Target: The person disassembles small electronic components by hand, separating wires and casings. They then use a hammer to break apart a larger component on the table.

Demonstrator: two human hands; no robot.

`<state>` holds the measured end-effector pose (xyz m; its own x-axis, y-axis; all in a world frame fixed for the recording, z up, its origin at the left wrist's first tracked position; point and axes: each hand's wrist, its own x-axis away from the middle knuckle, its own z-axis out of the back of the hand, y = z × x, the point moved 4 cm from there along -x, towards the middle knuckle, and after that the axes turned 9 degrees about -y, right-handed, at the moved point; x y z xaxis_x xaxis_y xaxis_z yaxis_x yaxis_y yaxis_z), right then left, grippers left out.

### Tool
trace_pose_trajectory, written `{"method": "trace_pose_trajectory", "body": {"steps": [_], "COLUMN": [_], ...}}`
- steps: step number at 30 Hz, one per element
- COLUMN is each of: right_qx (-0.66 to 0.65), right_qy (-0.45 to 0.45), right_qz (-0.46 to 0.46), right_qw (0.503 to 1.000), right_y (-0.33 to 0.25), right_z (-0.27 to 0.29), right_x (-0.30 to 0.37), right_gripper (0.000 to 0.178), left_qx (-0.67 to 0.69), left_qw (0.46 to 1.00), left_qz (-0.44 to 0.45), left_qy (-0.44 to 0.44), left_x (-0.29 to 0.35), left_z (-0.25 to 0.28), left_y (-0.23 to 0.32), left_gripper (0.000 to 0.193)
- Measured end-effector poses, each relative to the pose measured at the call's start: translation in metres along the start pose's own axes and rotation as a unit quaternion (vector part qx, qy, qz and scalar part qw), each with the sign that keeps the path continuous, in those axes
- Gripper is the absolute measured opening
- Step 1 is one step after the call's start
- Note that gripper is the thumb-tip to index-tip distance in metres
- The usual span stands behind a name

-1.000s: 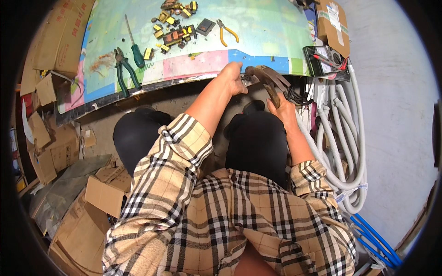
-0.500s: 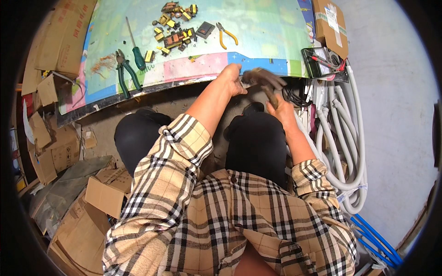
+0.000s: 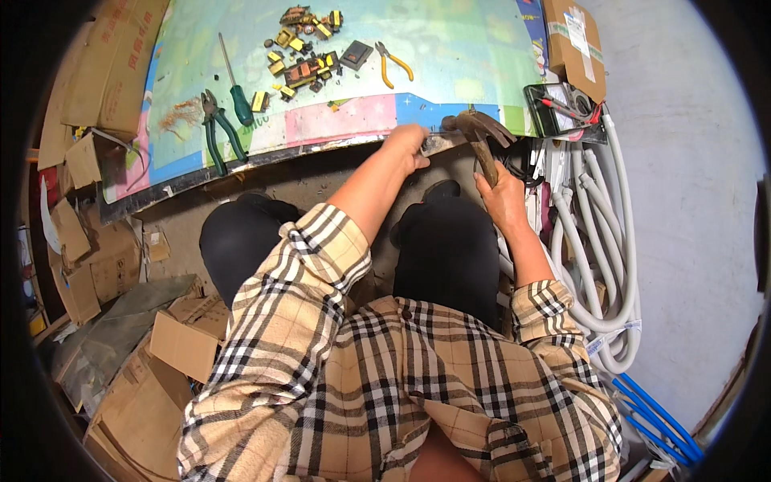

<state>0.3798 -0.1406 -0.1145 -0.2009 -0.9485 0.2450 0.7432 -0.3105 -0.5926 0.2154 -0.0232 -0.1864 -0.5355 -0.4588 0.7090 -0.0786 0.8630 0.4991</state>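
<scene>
My right hand (image 3: 503, 193) is wrapped round the wooden handle of a claw hammer (image 3: 484, 153). The hammer's dark, worn metal head lies over the near edge of the table, a little to the right of my left hand. My left hand (image 3: 408, 147) is closed at that same edge, with its back toward me. Whatever its fingers may grip is hidden behind them. Just right of those fingers a short stretch of the bare, worn table edge (image 3: 443, 143) shows.
On the table (image 3: 450, 64) lie green-handled pliers (image 3: 221, 132), a screwdriver (image 3: 234, 84), yellow-handled pliers (image 3: 393, 64), a flat dark block (image 3: 356, 54) and several yellow-black electrical parts (image 3: 309, 71). A multimeter (image 3: 580, 100) stands right, above coiled grey hose (image 3: 614, 241). Cardboard boxes (image 3: 104, 72) crowd the left.
The hammer, blurred and lower beside my left hand before, has swung up and to the right. My right hand has moved slightly right with it. My left hand stays nearly in place.
</scene>
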Motion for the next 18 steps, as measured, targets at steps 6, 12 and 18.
{"method": "trace_pose_trajectory", "body": {"steps": [6, 12, 18], "right_qx": [-0.003, 0.041, 0.086], "right_qy": [-0.002, 0.009, -0.164], "right_qz": [-0.021, -0.004, 0.043], "right_qw": [1.0, 0.999, 0.982], "right_y": [0.009, 0.0, -0.002], "right_z": [0.001, 0.003, -0.013], "right_x": [-0.002, -0.017, -0.003], "right_gripper": [0.027, 0.032, 0.029], "left_qx": [-0.129, -0.167, -0.439], "left_qw": [0.955, 0.952, 0.876], "left_qz": [-0.055, -0.035, 0.036], "left_qy": [0.261, 0.253, 0.199], "left_x": [0.011, -0.005, 0.002], "left_z": [0.008, 0.021, 0.045], "left_y": [-0.012, -0.02, -0.026], "left_gripper": [0.024, 0.01, 0.012]}}
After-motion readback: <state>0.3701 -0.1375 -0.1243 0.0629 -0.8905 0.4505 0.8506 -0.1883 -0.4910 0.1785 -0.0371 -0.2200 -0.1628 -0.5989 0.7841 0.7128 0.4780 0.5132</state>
